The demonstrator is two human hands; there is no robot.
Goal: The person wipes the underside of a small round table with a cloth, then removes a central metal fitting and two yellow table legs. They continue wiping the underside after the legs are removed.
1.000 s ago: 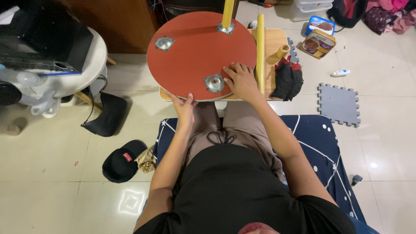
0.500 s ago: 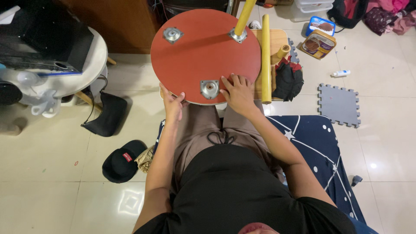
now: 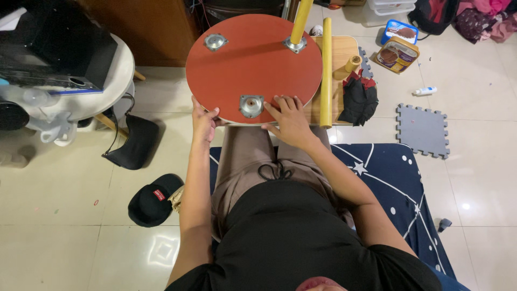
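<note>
The left hand [image 3: 203,119] has its grip curled round the near-left rim of the red round tabletop [image 3: 253,59], which lies underside up, while the right hand [image 3: 291,117] rests flat and open just right of a metal mounting plate [image 3: 251,105].

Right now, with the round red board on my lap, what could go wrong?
The round red board is held only at its near edge by the left hand, with the right hand flat on top, so it may tip away. The one yellow leg already attached adds uneven weight. The loose yellow leg beside it could roll off.
</note>
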